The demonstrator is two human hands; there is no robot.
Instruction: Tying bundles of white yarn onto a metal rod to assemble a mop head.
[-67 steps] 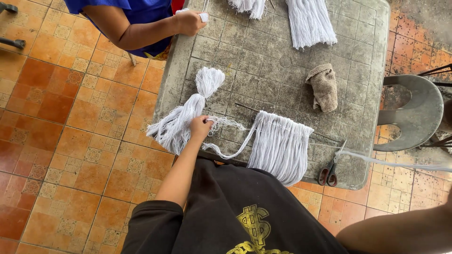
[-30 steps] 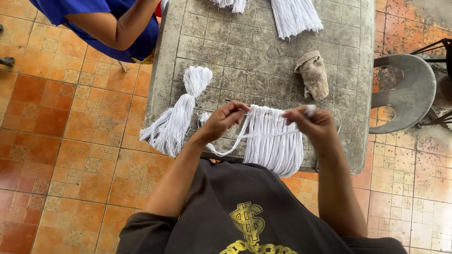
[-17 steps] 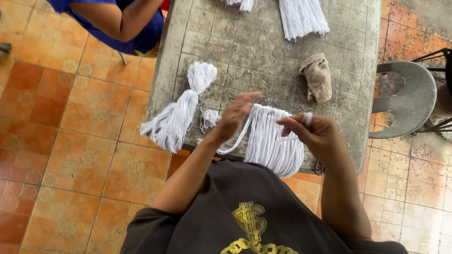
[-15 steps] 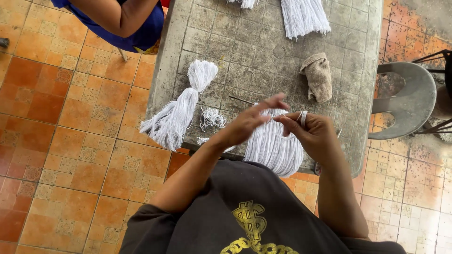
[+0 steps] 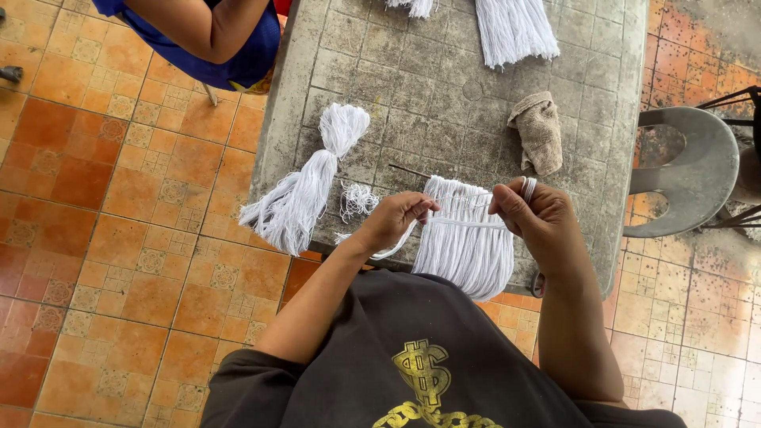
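Note:
A flat bundle of white string (image 5: 464, 238) lies on the grey stone table (image 5: 444, 87) and hangs over its near edge. My left hand (image 5: 394, 222) pinches a white cord at the bundle's left side. My right hand (image 5: 533, 220) holds the same cord, looped around a finger, at the bundle's right side. The cord runs taut between both hands across the bundle. A tied white tassel (image 5: 305, 186) lies to the left, its fringe over the table edge.
A small tangle of white thread (image 5: 357, 198) lies between tassel and bundle. A beige cloth (image 5: 539, 131) lies behind my right hand. More white string bundles (image 5: 514, 28) lie at the far edge. Another person in blue (image 5: 214, 36) sits far left. A grey plastic chair (image 5: 690, 170) stands right.
My right hand came into view and joined my left over the bundle. Both hands now stretch a cord across it; the left moved right from beside the tassel.

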